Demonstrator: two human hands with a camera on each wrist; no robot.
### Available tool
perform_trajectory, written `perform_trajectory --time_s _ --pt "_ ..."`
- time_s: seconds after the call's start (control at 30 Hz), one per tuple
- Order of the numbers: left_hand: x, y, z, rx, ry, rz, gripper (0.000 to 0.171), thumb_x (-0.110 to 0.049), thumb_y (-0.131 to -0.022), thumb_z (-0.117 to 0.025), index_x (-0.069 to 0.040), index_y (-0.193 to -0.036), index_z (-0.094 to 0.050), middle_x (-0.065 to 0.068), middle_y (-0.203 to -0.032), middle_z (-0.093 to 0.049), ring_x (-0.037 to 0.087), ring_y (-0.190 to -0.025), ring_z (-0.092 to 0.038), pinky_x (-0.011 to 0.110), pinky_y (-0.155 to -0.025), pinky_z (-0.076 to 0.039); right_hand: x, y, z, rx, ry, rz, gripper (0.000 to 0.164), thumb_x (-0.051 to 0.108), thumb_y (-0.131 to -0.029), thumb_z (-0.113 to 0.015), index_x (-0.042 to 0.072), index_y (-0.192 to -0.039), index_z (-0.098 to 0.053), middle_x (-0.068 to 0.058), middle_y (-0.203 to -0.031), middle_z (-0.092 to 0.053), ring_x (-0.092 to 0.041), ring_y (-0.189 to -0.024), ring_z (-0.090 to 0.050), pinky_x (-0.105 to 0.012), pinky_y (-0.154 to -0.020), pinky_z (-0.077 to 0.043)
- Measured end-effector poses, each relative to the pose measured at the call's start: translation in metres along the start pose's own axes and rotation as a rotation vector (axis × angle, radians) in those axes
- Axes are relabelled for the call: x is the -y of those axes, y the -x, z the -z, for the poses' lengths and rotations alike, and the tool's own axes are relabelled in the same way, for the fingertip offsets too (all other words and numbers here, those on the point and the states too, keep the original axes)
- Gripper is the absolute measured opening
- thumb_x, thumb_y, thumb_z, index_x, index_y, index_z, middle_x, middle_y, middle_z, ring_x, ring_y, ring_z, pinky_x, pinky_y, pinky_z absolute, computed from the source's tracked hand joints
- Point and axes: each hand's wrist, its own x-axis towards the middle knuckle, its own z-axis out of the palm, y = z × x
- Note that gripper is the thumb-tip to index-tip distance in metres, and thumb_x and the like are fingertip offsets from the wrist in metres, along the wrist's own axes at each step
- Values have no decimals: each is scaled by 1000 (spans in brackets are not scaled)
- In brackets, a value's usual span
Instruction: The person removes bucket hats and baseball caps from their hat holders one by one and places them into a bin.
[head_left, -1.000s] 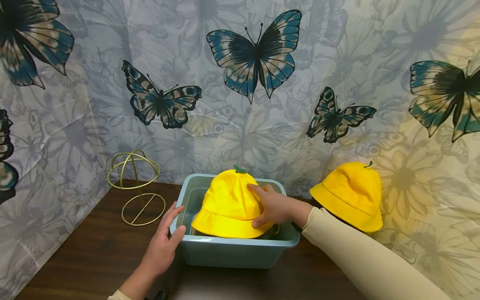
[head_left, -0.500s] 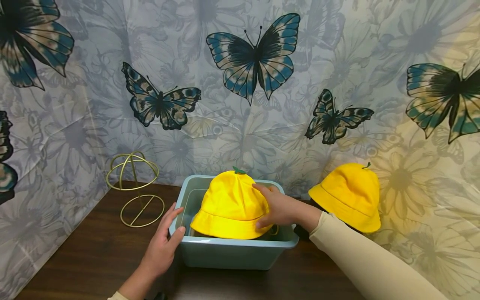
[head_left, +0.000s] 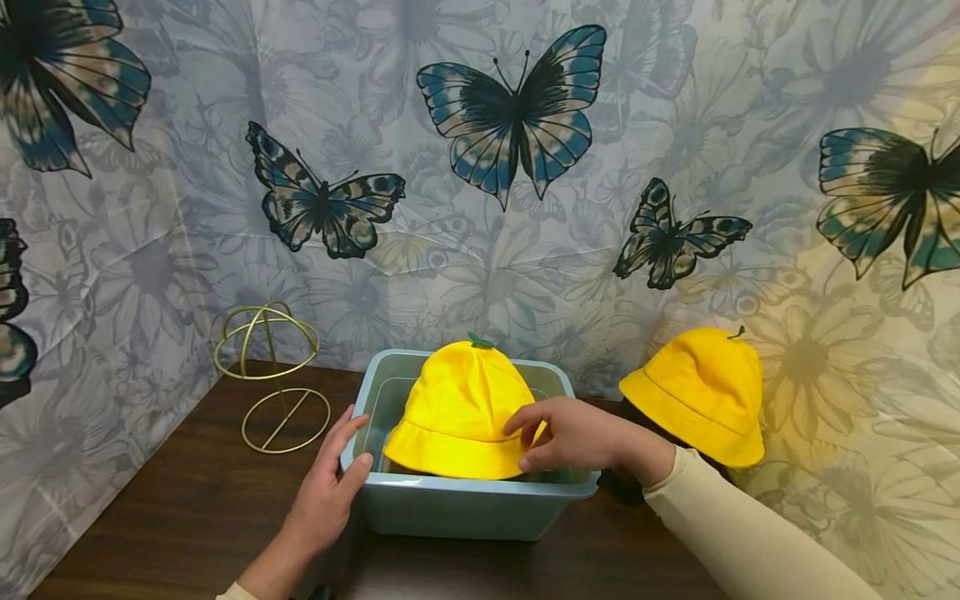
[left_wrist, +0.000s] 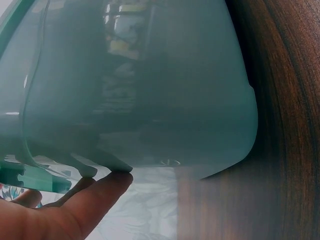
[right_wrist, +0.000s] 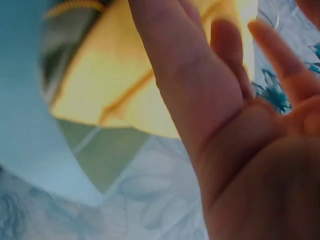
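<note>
- Materials: the first yellow hat is matt, felt-like cloth with a rounded, creased crown and a stitched brim; a small green leaf tops it.
- It is in the bin, a smooth, pale blue-green, plastic-looking rectangle with rounded corners and a rolled rim, near the middle of the counter's rear edge.
- The counter is dark brown with a wood grain; creased floral cloth printed with butterflies hangs behind.
- Direction: that hat sits crown up, brim down; its widest line runs left to right, along the bin's long side.
- The left hand rests against the bin's left end, fingers fairly straight, thumb apart from them.
- The right hand is by the hat's right side, fingers bent, thumb and forefinger apart; I cannot tell whether the fingertips touch cloth.
- Counted: two hats, one bin, one gold wire stand near the counter's rear left corner.
- The second yellow hat tilts toward the rear right, its support mostly hidden.
</note>
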Motion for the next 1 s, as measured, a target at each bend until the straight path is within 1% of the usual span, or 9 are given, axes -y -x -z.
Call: perform_trajectory --time_s 0.07,0.13,0.3,0.43,0.6,0.7,0.83,0.93,1.0 --pt "-1 0 0 0 0 -1 45 -16 -104 -51 -9 -148 -42 13 -163 -16 41 -146 -14 72 -105 -19 -2 0 -3 49 -15 25 31 23 -93 -72 21 -124 -69 6 -107 -67 -19 -96 -60 -37 -79 -52" --pt "-2 0 0 -3 -2 -5 45 -16 -104 -51 -9 -147 -42 13 -163 -17 41 -146 -14 72 -105 -19 -4 -2 -7 83 -13 36 29 23 -96 -68 21 -125 -69 8 -111 -68 -17 -101 -59 -37 -84 -51" --pt "-4 1 0 -14 -4 -21 45 -15 -103 -52 -9 -147 -43 15 -162 -19 42 -145 -16 71 -106 -20 -7 -8 -16 135 12 22 33 23 -98 -64 20 -130 -67 9 -119 -67 -16 -113 -57 -41 -98 -44" --pt "-5 1 -1 -16 -3 -24 45 -14 -103 -53 -10 -147 -44 15 -162 -19 42 -145 -16 70 -106 -20 -11 -11 -21 140 23 -3 33 26 -99 -62 21 -131 -67 9 -125 -64 -16 -115 -55 -44 -102 -41" --pt "-5 1 -1 -17 -13 -13 46 -16 -103 -53 -10 -147 -43 15 -162 -19 42 -146 -16 70 -106 -20 -13 -9 -20 130 8 -2 34 28 -99 -62 22 -132 -66 8 -127 -63 -17 -118 -54 -46 -102 -41" --pt "-5 1 -1 -13 -21 -3 46 -18 -104 -53 -9 -148 -43 16 -162 -18 42 -145 -16 71 -105 -20 -14 -4 -17 115 -30 6 37 28 -98 -64 21 -134 -64 6 -128 -63 -19 -120 -53 -46 -102 -42" --pt "-5 1 0 -6 -29 4 47 -18 -104 -53 -7 -148 -42 17 -162 -18 44 -145 -16 72 -104 -20 -16 10 -8 77 -160 -5 41 27 -97 -66 18 -137 -62 -2 -133 -61 -24 -113 -59 -44 -90 -51" --pt "-6 1 -1 -6 -26 1 47 -18 -103 -53 -7 -148 -42 17 -162 -18 44 -145 -16 72 -104 -20 -18 24 0 33 -265 5 44 25 -98 -66 12 -139 -60 -11 -140 -55 -27 -103 -64 -45 -82 -56" --pt "-6 1 -1 -8 -22 -5 46 -18 -104 -53 -8 -148 -42 17 -162 -18 43 -145 -16 72 -105 -19 -20 34 6 -8 -290 31 46 23 -98 -66 7 -141 -57 -15 -142 -52 -28 -103 -65 -46 -82 -56"
